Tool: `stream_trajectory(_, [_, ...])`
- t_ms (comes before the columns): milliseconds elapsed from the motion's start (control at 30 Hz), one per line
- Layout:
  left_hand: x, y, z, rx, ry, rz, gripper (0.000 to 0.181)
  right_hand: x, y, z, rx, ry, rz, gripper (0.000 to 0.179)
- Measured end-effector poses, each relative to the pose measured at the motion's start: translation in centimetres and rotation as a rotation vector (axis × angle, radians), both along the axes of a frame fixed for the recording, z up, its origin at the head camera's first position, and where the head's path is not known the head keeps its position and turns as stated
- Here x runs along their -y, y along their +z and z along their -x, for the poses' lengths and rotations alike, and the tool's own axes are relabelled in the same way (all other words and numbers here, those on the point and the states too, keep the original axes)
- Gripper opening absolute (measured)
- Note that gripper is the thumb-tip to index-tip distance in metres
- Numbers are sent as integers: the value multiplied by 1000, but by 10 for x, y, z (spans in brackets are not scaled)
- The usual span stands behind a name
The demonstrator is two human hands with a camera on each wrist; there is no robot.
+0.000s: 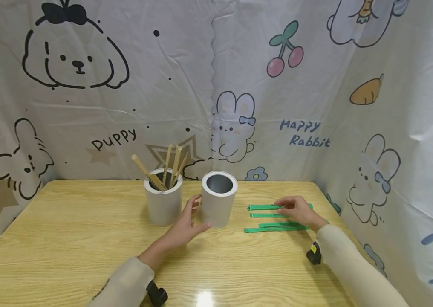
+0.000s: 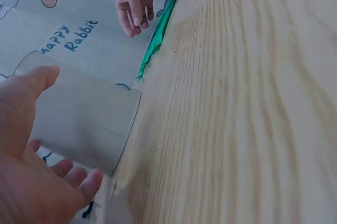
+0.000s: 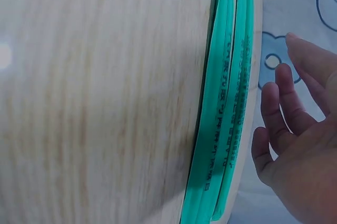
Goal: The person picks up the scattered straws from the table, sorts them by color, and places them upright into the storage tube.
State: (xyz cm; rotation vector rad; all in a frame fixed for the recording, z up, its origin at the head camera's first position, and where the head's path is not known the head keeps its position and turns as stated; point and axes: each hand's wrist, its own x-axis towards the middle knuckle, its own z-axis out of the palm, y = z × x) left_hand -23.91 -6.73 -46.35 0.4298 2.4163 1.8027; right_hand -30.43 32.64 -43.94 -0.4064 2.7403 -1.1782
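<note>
My left hand [image 1: 184,228] is beside a white cylindrical holder [image 1: 218,209], thumb and fingers spread apart around its near left side. In the left wrist view the fingertips [image 2: 90,183] lie right at the holder's wall. Looking down into the holder, I see a bare dark interior. Over several slim green packets [image 1: 278,229] on the right, my right hand [image 1: 297,210] hovers with loosely bent fingers. Dark printed characters run along the packets, which lie side by side. The right wrist view shows nothing between the fingers [image 3: 287,98].
Left of the bare holder stands a second white holder [image 1: 164,209] with several tan printed sticks [image 1: 166,170] leaning in it. Both stand on a wood-grain table [image 1: 67,238]. A printed cloth [image 1: 186,85] hangs behind and along the sides.
</note>
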Motion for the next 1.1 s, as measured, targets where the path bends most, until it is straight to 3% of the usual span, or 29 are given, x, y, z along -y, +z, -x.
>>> stream_trajectory(200, [-13, -7, 12, -15, 82, -67, 103, -1, -5, 11, -5, -56, -22, 30])
stream_trajectory(467, [-23, -14, 27, -10, 83, -142, 115, 4, -10, 24, -3, -85, -55, 30])
stream_trajectory(667, [-21, -17, 29, -9, 149, -107, 112, 8, -13, 28, -18, -97, -98, 27])
stream_trajectory(833, [-20, -13, 28, 12, 138, -52, 107, 5, -15, 30, -2, -101, -112, 26])
stream_trajectory(1100, [-24, -8, 35, 30, 49, -109, 105, 3, -16, 32, -10, -99, -142, 22])
